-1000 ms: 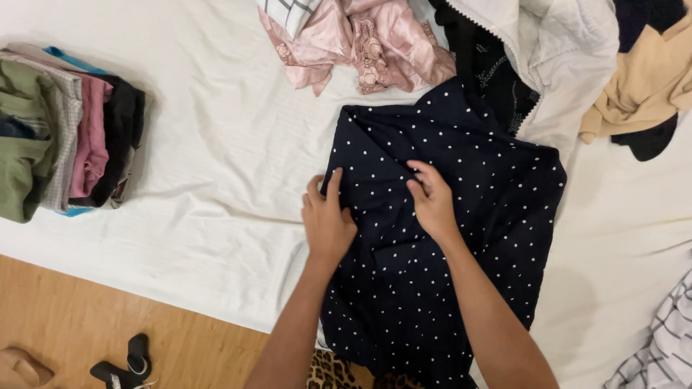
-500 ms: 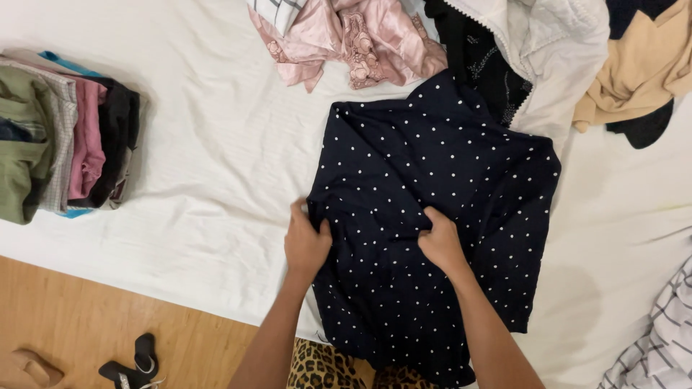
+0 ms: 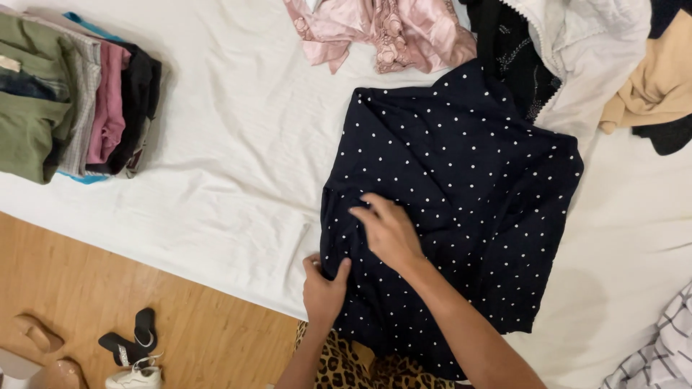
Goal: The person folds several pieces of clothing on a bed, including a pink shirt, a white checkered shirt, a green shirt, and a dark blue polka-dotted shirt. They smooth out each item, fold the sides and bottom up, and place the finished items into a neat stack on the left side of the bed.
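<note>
Polka-dot garment [image 3: 461,194] lengthwise toward pile

We see the dotted garment [image 3: 461,209] spread on the bed [image 3: 231,173], reaching from its near edge toward the middle. Our left hand [image 3: 324,288] grips the garment's near left edge, and our right hand [image 3: 389,230] lies flat on top, just behind and right of the left. A stack of folded clothes [image 3: 72,94] sits at the bed's far left, well apart. A heap of loose clothes [image 3: 548,50] runs along the far edge (partly overlapping the garment's far corner). Shoes [image 3: 133,346] lie on the floor [image 3: 108,288] before the bed's near edge.
</note>
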